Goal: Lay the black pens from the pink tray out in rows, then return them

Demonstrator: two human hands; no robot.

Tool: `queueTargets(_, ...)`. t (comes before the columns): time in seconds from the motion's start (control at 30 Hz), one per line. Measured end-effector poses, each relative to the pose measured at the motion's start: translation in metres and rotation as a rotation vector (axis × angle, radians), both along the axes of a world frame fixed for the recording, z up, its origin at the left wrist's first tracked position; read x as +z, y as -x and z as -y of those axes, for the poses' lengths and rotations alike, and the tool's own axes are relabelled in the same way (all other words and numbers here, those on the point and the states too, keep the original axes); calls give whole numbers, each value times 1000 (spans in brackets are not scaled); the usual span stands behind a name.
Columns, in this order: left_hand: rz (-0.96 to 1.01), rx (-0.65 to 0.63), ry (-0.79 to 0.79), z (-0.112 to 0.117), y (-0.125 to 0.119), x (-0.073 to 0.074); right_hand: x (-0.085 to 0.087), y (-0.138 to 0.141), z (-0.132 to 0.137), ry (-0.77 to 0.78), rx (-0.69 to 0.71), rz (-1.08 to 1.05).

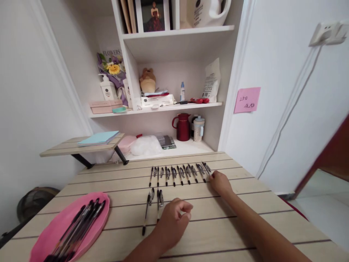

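Note:
A row of several black pens, each with its cap lying beside it, stretches across the wooden table. My right hand rests at the right end of that row, fingers curled against the last pen. Closer to me, two more pens lie with their caps. My left hand sits just right of them, fingers curled in a loose pinch; whether it holds anything I cannot make out. A pink oval tray at the near left holds several capped black pens.
A white shelf unit stands behind the table with a red jug, a cup, bottles, a plush toy and boxes. A small raised wooden shelf carries a blue notebook. A pink sticky note hangs on the right wall.

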State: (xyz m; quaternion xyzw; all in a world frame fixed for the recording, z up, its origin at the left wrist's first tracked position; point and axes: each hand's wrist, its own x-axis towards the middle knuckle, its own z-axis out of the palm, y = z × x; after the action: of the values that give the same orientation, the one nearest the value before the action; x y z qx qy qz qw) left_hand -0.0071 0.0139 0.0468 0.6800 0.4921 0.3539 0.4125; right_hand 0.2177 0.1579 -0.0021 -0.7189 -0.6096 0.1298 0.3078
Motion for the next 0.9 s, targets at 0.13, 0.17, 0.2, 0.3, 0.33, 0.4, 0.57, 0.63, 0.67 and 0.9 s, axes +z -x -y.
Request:
queueTargets(0.13, 363, 69, 349, -17, -22, -13, 3, 23, 42, -27, 128, -99)
queueTargets(0.17, 455, 102, 412, -20, -27, -17, 1, 32, 58, -33, 199, -140)
queueTargets(0.2, 536, 125, 458, -22, -31, -21, 0, 40, 73, -49, 325, -243)
queueTargets(0.3, 722, 151, 477, -25, -40, -34, -3, 52, 103, -42, 586, -373)
queueTargets(0.33, 767, 168, 462, -24, -42, -38, -2, 50, 103, -17, 630, -362)
queueTargets(0.4, 820, 213, 458, -23, -44, -45, 3, 36, 88, 39, 607, -281)
queueTargets(0.57, 720, 187, 511, -19, -49, -58, 14, -11, 8, 16, 35, -29)
queueTargets(0.63, 647, 132, 483, -21, -51, -66, 11, -16, -17, 21, -43, -16)
queueTargets(0.67, 622, 98, 467, -22, -51, -69, 8, -15, -26, 21, -63, -14)
queueTargets(0.9, 542, -15, 423, -25, -50, -78, -4, -8, -40, 21, -80, -66)
